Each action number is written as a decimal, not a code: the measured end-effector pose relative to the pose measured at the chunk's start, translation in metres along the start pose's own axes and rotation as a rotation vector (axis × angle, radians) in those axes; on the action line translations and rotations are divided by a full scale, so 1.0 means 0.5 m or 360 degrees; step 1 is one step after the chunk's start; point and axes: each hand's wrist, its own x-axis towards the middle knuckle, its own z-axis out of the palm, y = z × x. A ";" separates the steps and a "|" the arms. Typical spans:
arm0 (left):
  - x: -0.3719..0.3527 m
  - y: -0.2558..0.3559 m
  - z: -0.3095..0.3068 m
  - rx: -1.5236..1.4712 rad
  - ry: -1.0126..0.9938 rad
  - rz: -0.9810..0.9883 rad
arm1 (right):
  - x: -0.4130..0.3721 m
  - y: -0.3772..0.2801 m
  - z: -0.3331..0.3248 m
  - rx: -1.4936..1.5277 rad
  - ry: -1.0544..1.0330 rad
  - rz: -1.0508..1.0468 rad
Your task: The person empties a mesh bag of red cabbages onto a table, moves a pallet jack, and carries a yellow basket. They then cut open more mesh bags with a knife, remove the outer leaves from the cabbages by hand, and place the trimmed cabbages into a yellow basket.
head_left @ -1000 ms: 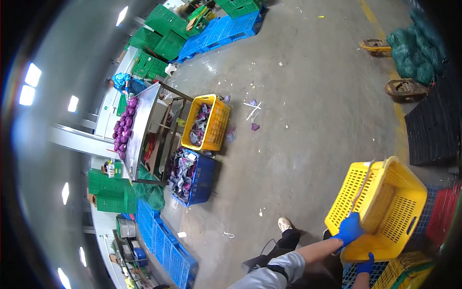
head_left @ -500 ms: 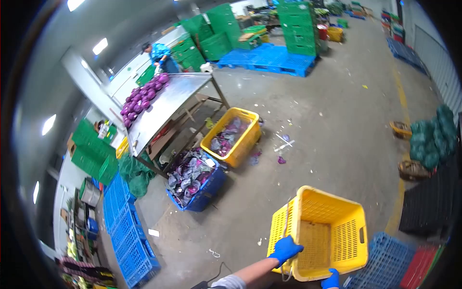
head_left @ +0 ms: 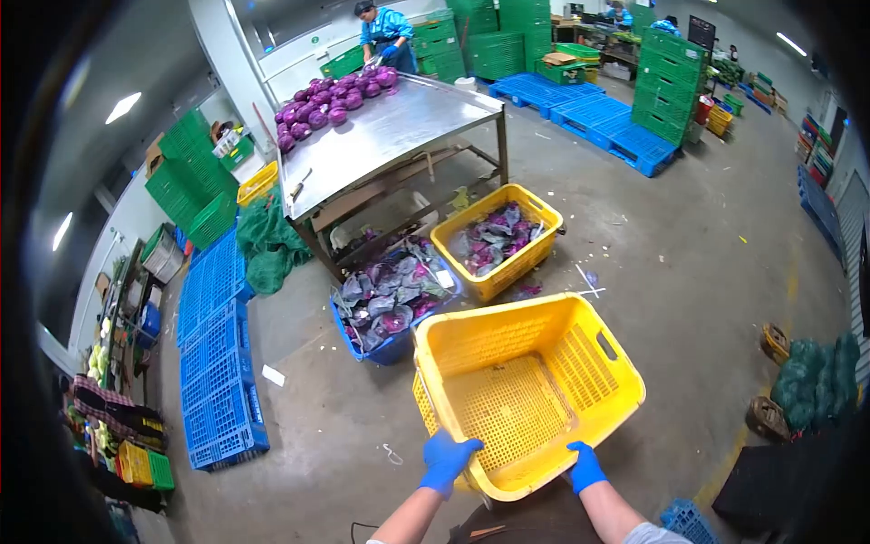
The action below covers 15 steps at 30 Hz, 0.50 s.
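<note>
Ahead of held crate (head_left: 530, 390), leaf-filled bin (head_left: 396, 350)

Grey concrete floor (head_left: 689, 236), steel table (head_left: 390, 136), stacked green crates (head_left: 666, 82), blue pallets (head_left: 213, 363), white wall (head_left: 281, 45)

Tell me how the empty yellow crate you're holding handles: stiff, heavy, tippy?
Probably light: the yellow crate is empty and perforated. Likely stiff: no sag, though left hand and right hand grip only its near rim. Might tip forward.

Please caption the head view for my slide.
Blue-gloved left hand and right hand grip an empty yellow plastic crate near a blue crate of purple leaves.
</note>
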 end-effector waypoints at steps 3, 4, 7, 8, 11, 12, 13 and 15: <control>0.065 -0.005 -0.060 -0.0196 0.0154 -0.0028 | 0.054 -0.011 0.166 -0.0242 0.0019 -0.0117; 0.097 -0.003 -0.072 -0.0278 0.0228 -0.0064 | 0.087 -0.009 0.221 -0.0345 0.0081 -0.0191; 0.170 -0.021 -0.111 -0.0398 0.0416 -0.0135 | 0.093 -0.037 0.405 -0.0511 0.0101 -0.0091; 0.211 -0.016 -0.131 -0.0483 0.0520 -0.0185 | 0.112 -0.043 0.467 -0.0547 0.0108 -0.0030; 0.279 0.024 -0.208 -0.0693 0.0599 -0.0191 | 0.178 -0.026 0.596 -0.0570 0.0007 -0.0034; 0.300 0.030 -0.229 -0.0680 0.0633 -0.0230 | 0.190 -0.025 0.637 -0.0591 -0.0007 0.0047; 0.323 0.031 -0.250 -0.0694 0.0632 -0.0256 | 0.198 -0.023 0.683 -0.0709 0.0007 0.0032; 0.376 0.030 -0.294 -0.0984 0.0749 -0.0164 | 0.240 -0.001 0.754 -0.0726 -0.0036 0.0049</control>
